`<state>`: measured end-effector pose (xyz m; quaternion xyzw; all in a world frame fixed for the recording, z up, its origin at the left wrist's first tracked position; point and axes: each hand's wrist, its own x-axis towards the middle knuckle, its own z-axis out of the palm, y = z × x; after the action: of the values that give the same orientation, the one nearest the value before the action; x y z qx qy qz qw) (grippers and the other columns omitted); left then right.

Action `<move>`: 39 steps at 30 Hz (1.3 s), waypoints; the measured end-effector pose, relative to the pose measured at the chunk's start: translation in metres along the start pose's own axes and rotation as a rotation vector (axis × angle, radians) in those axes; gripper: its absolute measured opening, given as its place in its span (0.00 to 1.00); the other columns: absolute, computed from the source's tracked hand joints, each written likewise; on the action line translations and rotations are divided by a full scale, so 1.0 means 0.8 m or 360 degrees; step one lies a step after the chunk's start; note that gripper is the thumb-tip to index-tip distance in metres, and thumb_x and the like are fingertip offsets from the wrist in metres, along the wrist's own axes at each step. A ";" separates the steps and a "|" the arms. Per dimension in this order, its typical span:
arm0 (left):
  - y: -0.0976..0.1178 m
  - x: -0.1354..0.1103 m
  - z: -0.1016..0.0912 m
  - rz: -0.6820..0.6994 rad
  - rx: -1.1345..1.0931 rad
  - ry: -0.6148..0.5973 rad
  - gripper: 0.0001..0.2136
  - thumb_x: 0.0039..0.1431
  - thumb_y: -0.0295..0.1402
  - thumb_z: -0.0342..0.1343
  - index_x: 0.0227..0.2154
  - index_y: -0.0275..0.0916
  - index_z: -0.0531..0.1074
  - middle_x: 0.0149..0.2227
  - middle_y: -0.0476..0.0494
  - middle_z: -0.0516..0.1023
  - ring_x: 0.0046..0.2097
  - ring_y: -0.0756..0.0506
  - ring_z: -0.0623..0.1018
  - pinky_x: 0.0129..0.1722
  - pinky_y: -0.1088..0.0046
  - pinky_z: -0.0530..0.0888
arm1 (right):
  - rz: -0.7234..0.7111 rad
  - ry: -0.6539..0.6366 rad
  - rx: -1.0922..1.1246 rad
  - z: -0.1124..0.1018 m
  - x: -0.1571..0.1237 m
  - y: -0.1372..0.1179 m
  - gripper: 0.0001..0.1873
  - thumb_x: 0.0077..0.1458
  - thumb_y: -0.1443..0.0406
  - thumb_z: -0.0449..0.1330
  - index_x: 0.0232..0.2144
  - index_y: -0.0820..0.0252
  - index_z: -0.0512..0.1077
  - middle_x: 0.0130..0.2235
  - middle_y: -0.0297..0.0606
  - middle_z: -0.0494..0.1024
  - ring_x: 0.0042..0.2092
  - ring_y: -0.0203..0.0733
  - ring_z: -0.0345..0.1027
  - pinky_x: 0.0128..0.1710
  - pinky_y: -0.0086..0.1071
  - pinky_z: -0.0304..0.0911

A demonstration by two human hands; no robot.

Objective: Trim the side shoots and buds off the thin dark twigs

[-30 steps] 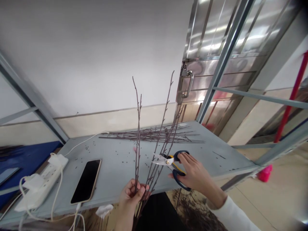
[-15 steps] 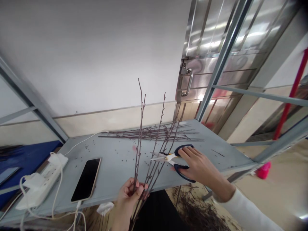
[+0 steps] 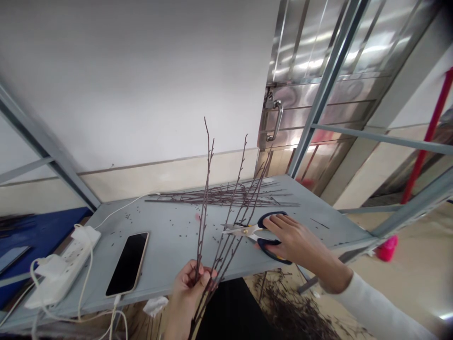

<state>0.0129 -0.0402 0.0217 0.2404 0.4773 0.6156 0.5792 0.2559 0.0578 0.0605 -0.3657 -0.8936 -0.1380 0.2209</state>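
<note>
Several thin dark twigs (image 3: 201,226) are pinched low down in my left hand (image 3: 193,283), their tips fanning upward over the shelf. My right hand (image 3: 293,238) has its fingers in the dark blue handles of a pair of scissors (image 3: 249,230). The scissor blades point left and lie across the right-hand twigs of the bunch, nearly closed; whether they touch a stem I cannot tell. Behind, a loose pile of similar twigs (image 3: 226,194) lies along the back of the grey shelf (image 3: 166,255).
A phone (image 3: 128,264) with a charging cable and a white power strip (image 3: 65,269) lie on the left. Small dark snippets dot the shelf. Metal uprights (image 3: 327,89) frame it. More cut twigs (image 3: 293,302) lie on the floor below, and a metal door (image 3: 311,85) stands behind.
The right-hand twigs lean slightly further right. My right hand and the scissors have shifted a little rightward, and the blades look more closed. My left hand keeps its grip.
</note>
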 end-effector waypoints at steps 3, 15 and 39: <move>-0.001 0.000 0.001 0.0009 -0.0010 -0.0015 0.19 0.33 0.36 0.71 0.19 0.38 0.63 0.20 0.50 0.75 0.22 0.51 0.73 0.25 0.78 0.69 | -0.0014 0.0037 -0.0001 -0.001 -0.002 0.000 0.08 0.56 0.60 0.57 0.34 0.59 0.66 0.29 0.39 0.73 0.32 0.44 0.69 0.30 0.34 0.61; -0.004 0.002 -0.006 -0.0020 -0.0011 0.0025 0.19 0.34 0.36 0.71 0.20 0.38 0.64 0.21 0.50 0.76 0.21 0.52 0.73 0.23 0.79 0.68 | 0.0089 0.0231 0.0105 0.014 -0.011 -0.008 0.14 0.60 0.57 0.51 0.29 0.59 0.68 0.24 0.35 0.77 0.25 0.38 0.71 0.22 0.29 0.54; -0.007 0.006 -0.016 -0.0010 -0.0107 -0.0061 0.21 0.30 0.36 0.73 0.19 0.37 0.64 0.19 0.52 0.74 0.20 0.53 0.73 0.23 0.78 0.69 | 0.0688 0.0240 0.0636 -0.015 -0.016 -0.005 0.16 0.52 0.52 0.56 0.24 0.54 0.58 0.17 0.27 0.68 0.17 0.33 0.59 0.17 0.24 0.57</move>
<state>0.0038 -0.0406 0.0105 0.2310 0.4458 0.6249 0.5979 0.2648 0.0421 0.0643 -0.4854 -0.7855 0.0641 0.3785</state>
